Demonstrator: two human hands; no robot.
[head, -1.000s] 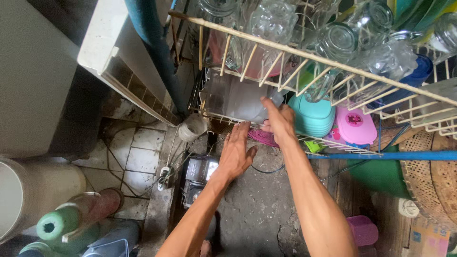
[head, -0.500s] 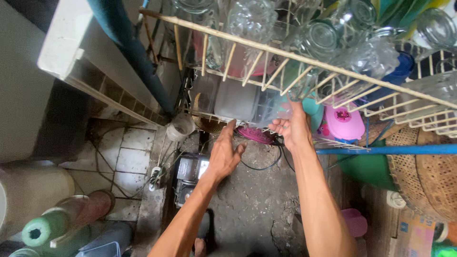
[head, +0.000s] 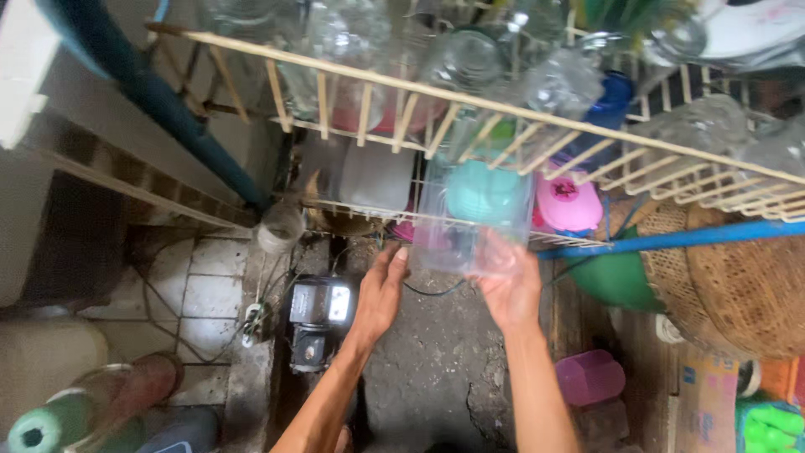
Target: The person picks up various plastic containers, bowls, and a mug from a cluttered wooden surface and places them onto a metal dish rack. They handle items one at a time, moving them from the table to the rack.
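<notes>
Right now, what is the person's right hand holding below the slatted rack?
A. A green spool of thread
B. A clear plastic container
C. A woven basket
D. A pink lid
B: the right hand grips a clear plastic container just under the wooden rack, while the left hand is open beside it, not clearly touching it.

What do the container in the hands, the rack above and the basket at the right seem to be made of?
Clear container: thin see-through plastic, probably; the rack shows through it.
Rack: cream-coated wire, judging by its thin even bars.
Basket: woven brown cane or wicker, matt, with a visible weave.
</notes>
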